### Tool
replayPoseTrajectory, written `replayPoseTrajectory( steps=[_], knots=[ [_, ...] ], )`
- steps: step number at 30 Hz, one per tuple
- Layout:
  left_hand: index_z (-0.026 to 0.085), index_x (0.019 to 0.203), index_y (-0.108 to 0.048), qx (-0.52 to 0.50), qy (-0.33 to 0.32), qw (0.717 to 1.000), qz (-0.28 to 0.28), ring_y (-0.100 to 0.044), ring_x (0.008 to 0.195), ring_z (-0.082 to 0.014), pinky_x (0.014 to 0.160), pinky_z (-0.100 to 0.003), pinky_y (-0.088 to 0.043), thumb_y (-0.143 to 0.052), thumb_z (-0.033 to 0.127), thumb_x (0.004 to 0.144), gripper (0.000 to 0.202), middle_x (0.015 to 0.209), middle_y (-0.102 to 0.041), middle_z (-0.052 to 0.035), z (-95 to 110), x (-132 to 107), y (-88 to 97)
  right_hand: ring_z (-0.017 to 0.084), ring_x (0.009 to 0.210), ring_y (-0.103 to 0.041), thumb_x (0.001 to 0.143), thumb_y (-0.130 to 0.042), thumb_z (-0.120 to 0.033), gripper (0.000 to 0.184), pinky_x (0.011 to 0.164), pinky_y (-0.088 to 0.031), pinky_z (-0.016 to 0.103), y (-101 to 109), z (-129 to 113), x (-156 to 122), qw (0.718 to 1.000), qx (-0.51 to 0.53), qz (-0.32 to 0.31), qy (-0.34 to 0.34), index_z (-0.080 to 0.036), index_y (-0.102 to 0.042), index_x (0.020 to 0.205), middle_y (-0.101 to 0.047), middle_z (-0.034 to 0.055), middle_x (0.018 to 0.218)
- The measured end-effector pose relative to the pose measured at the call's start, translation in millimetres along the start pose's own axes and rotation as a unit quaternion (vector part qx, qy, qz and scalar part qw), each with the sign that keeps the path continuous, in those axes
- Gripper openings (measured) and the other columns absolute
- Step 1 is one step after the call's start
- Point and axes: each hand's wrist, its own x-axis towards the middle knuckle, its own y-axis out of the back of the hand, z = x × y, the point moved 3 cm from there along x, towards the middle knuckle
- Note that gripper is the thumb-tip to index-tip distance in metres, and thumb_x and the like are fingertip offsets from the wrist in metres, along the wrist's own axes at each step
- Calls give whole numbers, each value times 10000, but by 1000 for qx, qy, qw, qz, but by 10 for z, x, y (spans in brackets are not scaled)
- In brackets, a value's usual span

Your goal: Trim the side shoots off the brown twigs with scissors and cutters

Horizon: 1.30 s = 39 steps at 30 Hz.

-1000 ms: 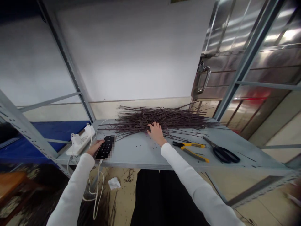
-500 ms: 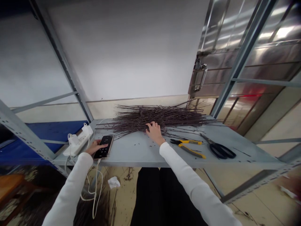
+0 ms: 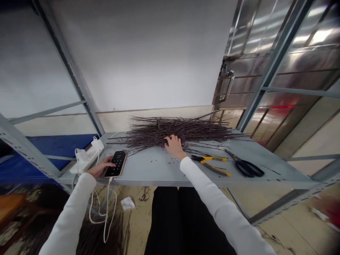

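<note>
The heap of thin dark twigs [image 3: 180, 131] lay across the metal shelf [image 3: 148, 171], its long axis running left to right, straight ahead of my right hand [image 3: 174, 147], much the nearer hand. Those fingers [image 3: 170, 139] were loosely curled, their tips touching the heap's near edge without gripping. My left hand [image 3: 99, 170] lay on a phone [image 3: 116, 163]; I could not tell whether it gripped.
</note>
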Motion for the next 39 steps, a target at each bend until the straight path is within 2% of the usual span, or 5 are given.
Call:
replayPoseTrajectory(
  steps=[8, 17, 21, 30, 39],
  knots=[
    [222, 968, -647, 15, -6, 1000, -10, -602, 1076, -323, 942, -413, -458, -812, 294, 424, 573, 1032, -708, -78, -5, -7, -7, 269, 1047, -452, 870, -498, -264, 335, 861, -331, 394, 10, -1, -10, 1000, -10, -7, 3, -210, -557, 1194, -518, 130, 1134],
    [193, 966, -616, 123, -50, 984, 122, -569, 1107, -358, 922, -461, -427, -654, 451, 656, 405, 1034, -678, -119, 54, 14, -102, 296, 1051, -441, 905, -494, -370, 270, 866, -298, 417, 57, -78, 48, 998, -47, 27, 34, -211, -617, 1086, -559, 150, 1082],
    [197, 1081, -570, 218, -158, 948, 168, -344, 1302, -391, 1059, -492, -240, -636, 345, 698, 415, 1271, -519, -164, 297, -7, -376, 282, 1028, -444, 912, -500, -348, 204, 851, -296, 396, 155, -81, 170, 995, -54, 47, 64, -219, -653, 953, -589, 123, 1019],
    [196, 1185, -523, 335, -366, 865, 73, -491, 1155, -299, 977, -443, -359, -538, 240, 786, 402, 1214, -525, -128, 676, 17, -1299, 252, 961, -444, 967, -359, -341, 293, 797, -299, 375, 586, -149, 361, 987, -24, 150, 54, -240, -634, 992, -541, 110, 1057],
    [119, 1446, -185, 375, -414, 816, 151, -155, 1407, -324, 1105, -489, -180, -451, 199, 842, 664, 1519, -223, -195, 865, 112, -1581, 252, 936, -463, 964, -365, -309, 263, 773, -292, 367, 969, -76, 473, 975, 7, 218, 30, -216, -611, 958, -541, 103, 1063]
  ],
)
